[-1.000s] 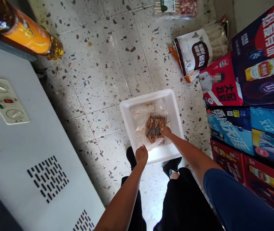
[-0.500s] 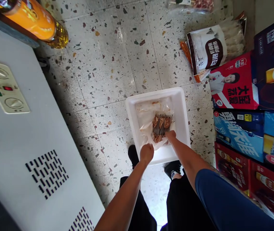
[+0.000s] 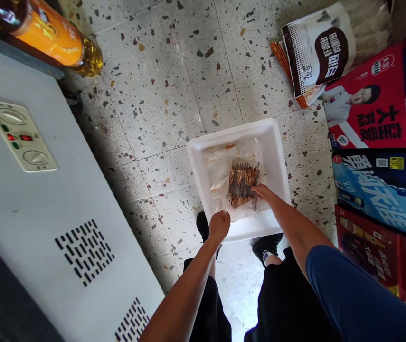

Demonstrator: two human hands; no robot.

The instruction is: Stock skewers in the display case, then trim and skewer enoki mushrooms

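Observation:
A white foam tray [image 3: 277, 156] lies on the speckled floor in front of my feet. Inside it is a clear plastic bag [image 3: 220, 166] with a bundle of brown meat skewers [image 3: 241, 183]. My left hand [image 3: 219, 225] is closed in a fist on the near edge of the bag, at the tray's front rim. My right hand [image 3: 263, 192] reaches into the bag and its fingers rest on the right side of the skewers; whether they grip them is hidden.
A grey chest appliance [image 3: 28, 228] with dials fills the left. An oil bottle [image 3: 46, 38] lies at top left. Drink cartons [image 3: 377, 190] are stacked on the right, with food packets [image 3: 313, 52] beyond them on the floor.
The view has shifted a little, so the tray sits slightly further right. My right hand has moved slightly along the skewers' right side. My left hand keeps its hold on the bag.

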